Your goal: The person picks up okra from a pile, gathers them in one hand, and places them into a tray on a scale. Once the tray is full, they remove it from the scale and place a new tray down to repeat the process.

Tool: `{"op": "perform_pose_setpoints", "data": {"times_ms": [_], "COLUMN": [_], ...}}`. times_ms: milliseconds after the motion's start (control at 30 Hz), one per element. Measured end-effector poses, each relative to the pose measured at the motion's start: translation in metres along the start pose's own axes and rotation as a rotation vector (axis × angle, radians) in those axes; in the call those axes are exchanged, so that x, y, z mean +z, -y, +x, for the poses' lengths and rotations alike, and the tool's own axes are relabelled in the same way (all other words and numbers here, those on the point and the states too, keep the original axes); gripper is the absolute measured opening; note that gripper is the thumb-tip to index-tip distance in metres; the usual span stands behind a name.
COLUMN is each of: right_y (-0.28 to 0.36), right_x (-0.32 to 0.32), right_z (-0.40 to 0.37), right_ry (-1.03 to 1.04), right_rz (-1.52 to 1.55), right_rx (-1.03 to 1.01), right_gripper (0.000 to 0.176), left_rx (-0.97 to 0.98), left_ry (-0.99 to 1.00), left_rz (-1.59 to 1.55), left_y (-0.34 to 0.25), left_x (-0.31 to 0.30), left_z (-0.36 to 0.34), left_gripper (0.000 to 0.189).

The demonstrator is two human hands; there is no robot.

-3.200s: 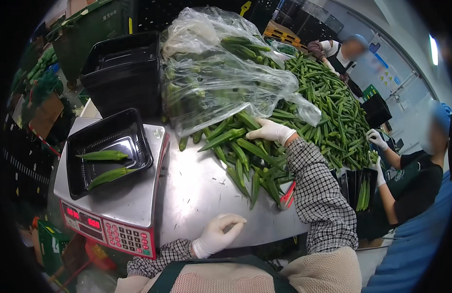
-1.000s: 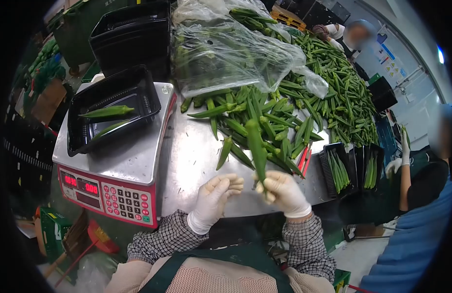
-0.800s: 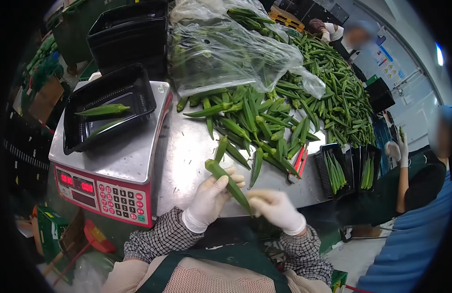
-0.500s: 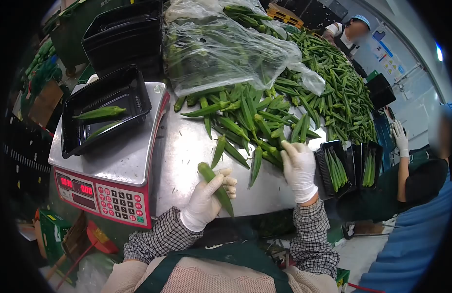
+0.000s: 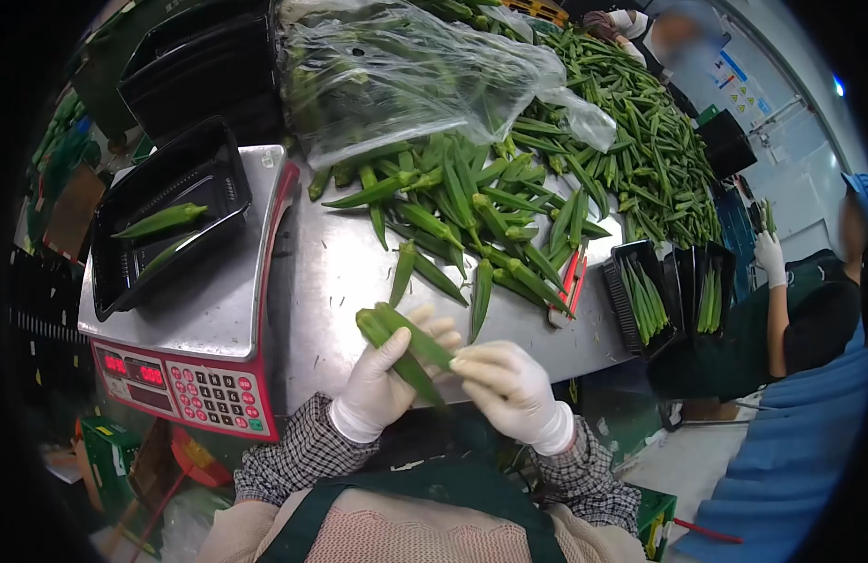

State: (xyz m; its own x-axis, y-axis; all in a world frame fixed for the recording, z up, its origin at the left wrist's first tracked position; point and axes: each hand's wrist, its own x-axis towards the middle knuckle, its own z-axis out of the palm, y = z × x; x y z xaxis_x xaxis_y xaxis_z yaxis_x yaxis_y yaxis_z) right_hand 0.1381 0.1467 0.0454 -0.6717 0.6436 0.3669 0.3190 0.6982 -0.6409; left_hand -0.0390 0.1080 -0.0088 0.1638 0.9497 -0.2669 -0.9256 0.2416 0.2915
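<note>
Two green okra pods (image 5: pixel 396 349) lie side by side in my white-gloved left hand (image 5: pixel 376 383), with the thumb over them. My right hand (image 5: pixel 511 387), also gloved, pinches the tip of the upper pod. Beyond both hands, loose okra (image 5: pixel 471 211) is heaped on the metal table (image 5: pixel 335 272). Red-handled scissors (image 5: pixel 567 289) rest at the right edge of that heap. To the left, a black tray (image 5: pixel 229 174) holding a couple of pods sits tilted on the scale (image 5: pixel 251 281).
Clear plastic bags (image 5: pixel 406 84) cover part of the okra. Stacked black trays (image 5: pixel 204 75) stand at the back left. Two okra-filled black trays (image 5: pixel 612 277) are at the right. One co-worker (image 5: pixel 809 310) at the right raises a gloved hand with okra; another person leans in behind the large pile.
My right hand has left the heap and moved toward my left hand. A second pod is now in my grip, and the scissors are uncovered. The view has shifted slightly.
</note>
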Motion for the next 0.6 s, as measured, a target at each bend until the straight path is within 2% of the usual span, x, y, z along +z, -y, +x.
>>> {"op": "perform_pose_setpoints", "data": {"times_ms": [33,133,200,267,300,400,433,467,533,600], "right_y": [0.004,-0.012,-0.027,-0.048,-0.062,-0.094,-0.088,-0.074,-0.044,-0.01], "right_x": [-0.005,-0.039,-0.051,-0.056,-0.057,-0.066,-0.072,-0.082,-0.088,-0.071], "right_z": [0.0,-0.009,0.003,0.014,0.015,0.008,0.011,0.01,0.01,0.017], "right_ry": [0.101,-0.087,-0.33,-0.347,-0.284,-0.241,-0.354,-0.37,-0.537,-0.494], "right_rz": [0.04,-0.091,-0.374,-0.67,-0.739,-0.577,-0.584,-0.565,-0.334,-0.154], "right_rx": [0.028,0.081,0.114,0.169,0.219,0.357,0.257,0.325,0.433,0.396], "right_gripper": [0.026,0.03,0.032,0.03,0.026,0.022,0.019,0.018,0.016,0.016], "left_rx": [0.036,0.034,0.037,0.041,0.045,0.059,0.063,0.065,0.06,0.075], "left_ry": [0.001,0.044,0.047,0.047,0.041,0.044,0.043,0.043,0.052,0.072], "left_rz": [-0.014,0.026,0.044,0.063,0.07,0.093,0.095,0.096,0.103,0.104], "left_y": [0.0,0.003,0.004,0.004,0.004,0.002,0.003,0.003,0.003,0.005], "left_x": [-0.004,-0.021,-0.022,-0.018,-0.015,-0.013,-0.014,-0.014,-0.014,-0.014], "left_z": [-0.001,0.002,0.004,0.004,0.003,0.003,0.002,0.001,0.002,0.002], "left_gripper": [0.039,0.042,0.042,0.043,0.043,0.044,0.045,0.046,0.048,0.05]}}
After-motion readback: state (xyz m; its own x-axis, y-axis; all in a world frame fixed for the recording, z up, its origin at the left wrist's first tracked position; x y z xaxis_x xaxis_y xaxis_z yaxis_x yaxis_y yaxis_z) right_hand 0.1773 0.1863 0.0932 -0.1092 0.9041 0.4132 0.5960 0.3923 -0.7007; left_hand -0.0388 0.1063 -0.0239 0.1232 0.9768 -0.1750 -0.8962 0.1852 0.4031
